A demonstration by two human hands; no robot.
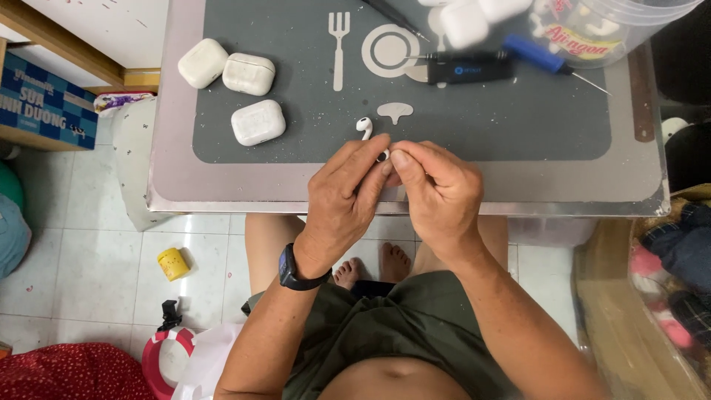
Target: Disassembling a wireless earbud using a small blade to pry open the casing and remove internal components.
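Head view looked straight down on a small white earbud piece [383, 155], pinched between the fingertips of both my hands just above the near edge of the grey table [178, 185]. My left hand [344, 200] closed its thumb and forefinger on the piece from the left; my right hand [437, 192] gripped it from the right, the remaining fingers curled under. So little of it showed between the fingertips that I could not tell which part of an earbud it was, perhaps the tip end. A black watch [292, 270] sat on my left wrist.

Just beyond my fingers, a whole white earbud [364, 127] lay on the dark grey mat [518, 118], close to my left forefinger but apart from it. Farther left on the mat were three white charging cases [237, 89], closed, two side by side and one nearer me. At the far edge lay a black tool [468, 70], a blue-handled screwdriver [544, 58], more white cases [474, 18] and a clear plastic tub [615, 30]. Below the table, a yellow jar [172, 263] stood on the white tiled floor [89, 274].
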